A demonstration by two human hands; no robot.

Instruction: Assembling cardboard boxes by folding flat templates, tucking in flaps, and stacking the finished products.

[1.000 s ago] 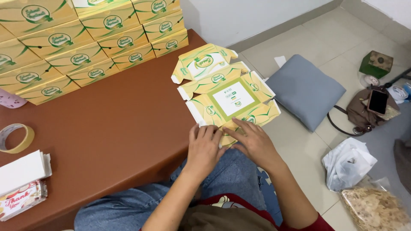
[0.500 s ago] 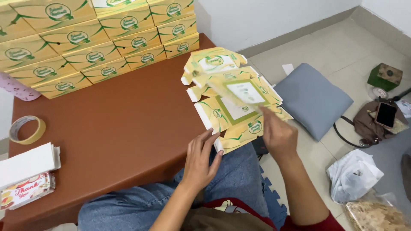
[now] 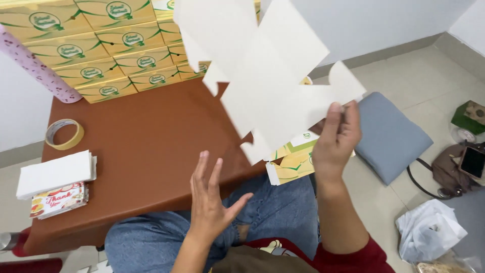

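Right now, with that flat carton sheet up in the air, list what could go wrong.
1. The right hand pinches the white die-cut carton sheet by one flap only, while the left hand is open and off it, so the sheet may bend, crease or slip.
2. The raised sheet hides part of the stacked yellow boxes, so a swing could knock them.
3. The printed flat cartons overhang the brown table edge and might slide off.
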